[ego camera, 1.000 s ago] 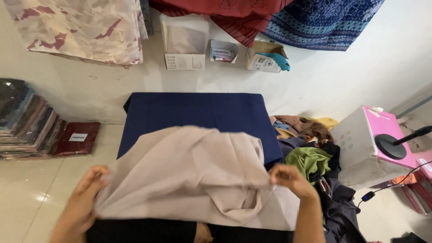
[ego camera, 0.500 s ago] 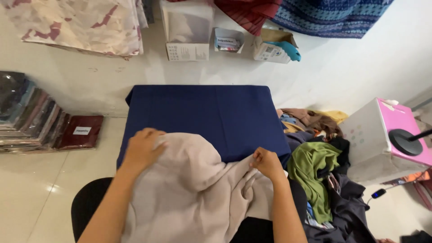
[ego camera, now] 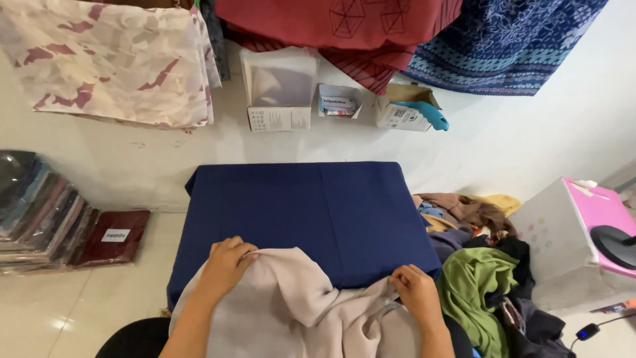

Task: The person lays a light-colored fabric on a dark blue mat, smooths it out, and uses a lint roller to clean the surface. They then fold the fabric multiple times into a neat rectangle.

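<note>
Fabric bunches at the near edge of the navy table (ego camera: 298,212): your left hand (ego camera: 225,262) and right hand (ego camera: 417,298) each pinch the beige garment (ego camera: 298,318). Uneven pulling could, I judge, drag it onto the clothes pile (ego camera: 477,278).

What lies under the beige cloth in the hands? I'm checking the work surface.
The beige cloth rests on a navy-covered surface, gripped by the left hand and right hand. Anything beneath its bunched folds is hidden.
</note>
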